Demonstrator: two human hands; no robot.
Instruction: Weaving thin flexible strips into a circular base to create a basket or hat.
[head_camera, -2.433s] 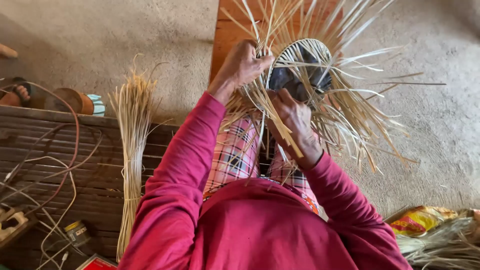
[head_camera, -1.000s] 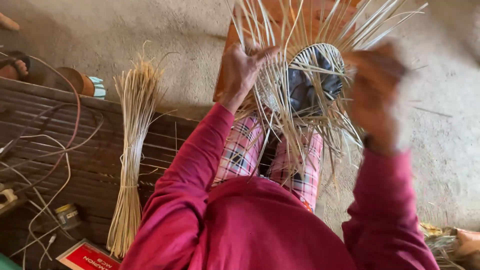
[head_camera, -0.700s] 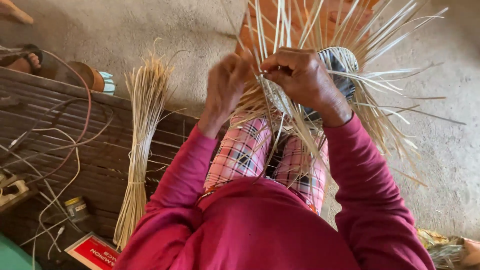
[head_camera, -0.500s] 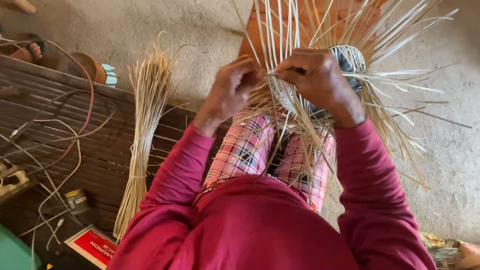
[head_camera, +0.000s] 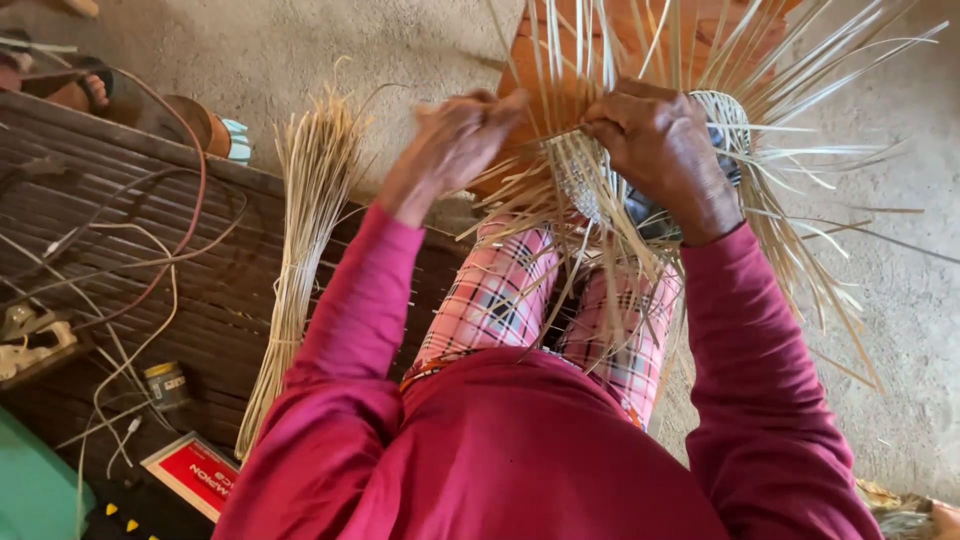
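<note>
Head view: left hand (head_camera: 455, 140) and right hand (head_camera: 660, 150), each grip clamped on half-woven basket (head_camera: 600, 185) strips.

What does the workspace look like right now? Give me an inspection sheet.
Surface: dark slatted wooden bench; sandy concrete floor beyond.
Job's things: half-woven basket with loose straw-coloured strips fanning outward, over the lap in pink plaid trousers.
Clutter: tied bundle of strips, small tin, red flat box, sandal.
Grippers: left hand and right hand both grip strips at the basket's rim.
Cables: red and white wires tangled across the bench.
Surroundings: another person's sandalled foot at upper left.
</note>
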